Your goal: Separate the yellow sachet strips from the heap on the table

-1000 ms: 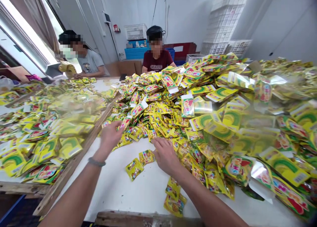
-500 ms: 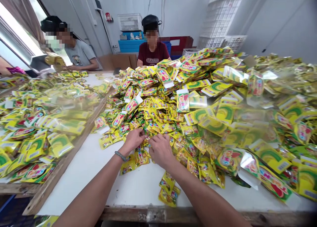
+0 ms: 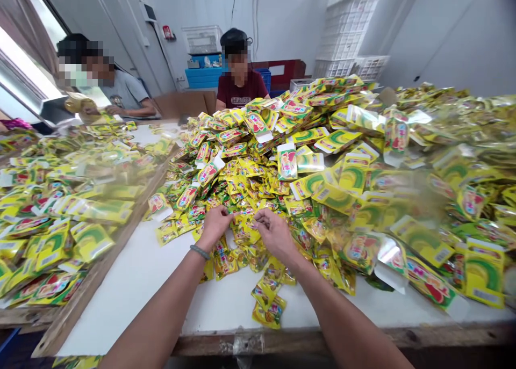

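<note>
A big heap of small yellow sachets and larger yellow packets covers the white table. My left hand, with a band on its wrist, rests at the near edge of the heap with its fingers curled onto the sachets. My right hand lies close beside it, fingers pinched on a sachet between the two hands. A few loose sachets lie on the table under my right forearm.
A wooden rail divides off a left section filled with more yellow packets. Two people sit at the far side, one in a grey shirt, one in a maroon shirt. White crates stack against the wall.
My left hand has swung from the left side of the heap to the middle. Both hands have come together at the heap's near edge and closed on sachets. The camera has tilted down.
</note>
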The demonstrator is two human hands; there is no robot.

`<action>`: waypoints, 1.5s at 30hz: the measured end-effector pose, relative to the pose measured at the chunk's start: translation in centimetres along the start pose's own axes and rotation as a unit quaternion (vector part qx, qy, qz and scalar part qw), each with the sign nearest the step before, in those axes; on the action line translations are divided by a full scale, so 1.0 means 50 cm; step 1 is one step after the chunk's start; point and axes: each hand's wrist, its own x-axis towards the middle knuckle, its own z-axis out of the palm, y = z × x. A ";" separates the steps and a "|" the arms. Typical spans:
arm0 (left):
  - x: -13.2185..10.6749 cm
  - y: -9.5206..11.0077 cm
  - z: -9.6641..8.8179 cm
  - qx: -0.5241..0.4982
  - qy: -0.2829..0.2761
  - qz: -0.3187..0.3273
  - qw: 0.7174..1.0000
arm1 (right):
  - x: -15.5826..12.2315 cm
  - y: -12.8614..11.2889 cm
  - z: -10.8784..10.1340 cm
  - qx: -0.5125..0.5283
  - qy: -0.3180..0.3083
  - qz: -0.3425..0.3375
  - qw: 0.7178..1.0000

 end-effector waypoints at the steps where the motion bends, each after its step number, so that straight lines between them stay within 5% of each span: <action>1: -0.006 -0.001 -0.004 -0.019 0.005 0.003 1.000 | 0.004 0.004 -0.006 0.015 0.019 0.009 1.000; 5: -0.043 -0.002 -0.044 -0.150 0.029 0.006 0.988 | 0.014 0.015 -0.024 -0.049 0.080 0.001 0.996; 10: -0.091 0.007 -0.048 -0.393 -0.015 -0.080 0.916 | 0.012 0.019 -0.022 -0.114 0.079 -0.019 0.990; 15: -0.111 0.001 -0.021 -0.446 -0.064 -0.134 0.883 | 0.012 0.016 -0.021 -0.044 0.040 0.025 0.998; 20: -0.120 0.002 -0.015 -0.476 -0.056 -0.125 0.868 | 0.020 0.000 -0.028 0.143 0.047 0.070 0.986; 26: -0.131 0.016 -0.007 -0.466 -0.082 -0.120 0.873 | 0.018 -0.012 -0.025 0.228 0.038 0.089 0.969; 31: -0.128 0.009 -0.004 -0.423 -0.119 -0.133 0.888 | 0.017 -0.005 -0.024 0.245 -0.035 0.102 0.964; 38: -0.129 0.010 -0.008 -0.463 -0.128 -0.146 0.865 | 0.017 0.008 -0.025 0.143 -0.033 0.068 0.987; 45: -0.132 0.016 -0.018 -0.375 -0.176 -0.075 0.907 | 0.003 -0.009 -0.022 0.061 -0.081 0.041 0.994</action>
